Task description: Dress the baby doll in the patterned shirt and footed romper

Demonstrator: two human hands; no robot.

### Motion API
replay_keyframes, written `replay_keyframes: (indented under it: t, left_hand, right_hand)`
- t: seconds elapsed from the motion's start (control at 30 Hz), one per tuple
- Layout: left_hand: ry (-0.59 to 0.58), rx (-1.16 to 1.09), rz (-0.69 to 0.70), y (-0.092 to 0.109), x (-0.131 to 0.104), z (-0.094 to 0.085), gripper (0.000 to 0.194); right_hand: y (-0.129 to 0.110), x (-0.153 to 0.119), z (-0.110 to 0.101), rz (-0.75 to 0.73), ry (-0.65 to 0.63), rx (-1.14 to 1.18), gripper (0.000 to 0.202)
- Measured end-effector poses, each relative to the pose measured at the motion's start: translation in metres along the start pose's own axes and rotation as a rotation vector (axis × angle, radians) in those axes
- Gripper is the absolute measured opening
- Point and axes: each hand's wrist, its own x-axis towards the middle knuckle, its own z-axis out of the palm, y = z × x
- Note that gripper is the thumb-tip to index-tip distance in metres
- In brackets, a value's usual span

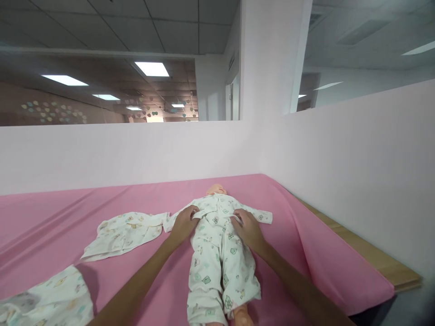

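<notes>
Doll point(217, 235) top being gripped at waist by L hand point(183, 224) & R hand point(247, 228), both pinched shut; hem prob needs tugging down next.

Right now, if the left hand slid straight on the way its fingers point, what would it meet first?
The left hand already rests on the doll at its waist, fingers pointing toward the chest. Going on, it would likely cross the printed top; depth is unclear.
</notes>
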Motion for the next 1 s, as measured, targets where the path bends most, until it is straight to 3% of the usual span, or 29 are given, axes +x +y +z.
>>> replay_keyframes:
  t: [0.13, 0.23, 0.3, 0.37, 0.5, 0.6, 0.73, 0.83, 1.0]
  left_hand:
    - [0.081, 0.139, 0.004, -0.003, -0.008, -0.004, 0.019]
    - [0.094, 0.232, 0.177, -0.002, -0.012, -0.004, 0.016]
    - [0.119, 0.303, 0.298, 0.002, -0.013, -0.002, 0.030]
    - [0.133, 0.313, 0.329, 0.009, -0.012, 0.001, 0.038]
    - [0.025, 0.234, 0.296, 0.017, -0.016, 0.002, 0.029]
    - [-0.044, 0.218, 0.192, 0.011, -0.023, -0.002, 0.032]
    - [-0.018, 0.336, 0.012, -0.005, -0.030, -0.002, 0.019]
    - [-0.006, 0.307, -0.070, -0.010, -0.029, 0.004, 0.013]
    - [0.034, -0.099, -0.366, -0.012, -0.019, 0.013, 0.018]
  right_hand:
    - [0.014, -0.008, -0.006, 0.007, -0.023, -0.104, 0.022]
    - [0.024, -0.009, -0.010, 0.093, 0.015, -0.122, 0.009]
    - [0.024, -0.008, -0.011, 0.140, 0.071, -0.094, 0.016]
    - [0.019, -0.009, -0.012, 0.122, 0.116, -0.049, 0.019]
    - [0.010, -0.015, -0.013, 0.092, 0.068, -0.072, 0.013]
    - [0.013, -0.021, -0.013, 0.226, -0.076, -0.210, 0.010]
    - [0.019, -0.026, -0.010, 0.279, -0.278, -0.423, 0.012]
    - [0.018, -0.027, -0.010, 0.293, -0.279, -0.452, 0.014]
    - [0.018, -0.023, -0.014, 0.501, -0.263, -0.318, 0.030]
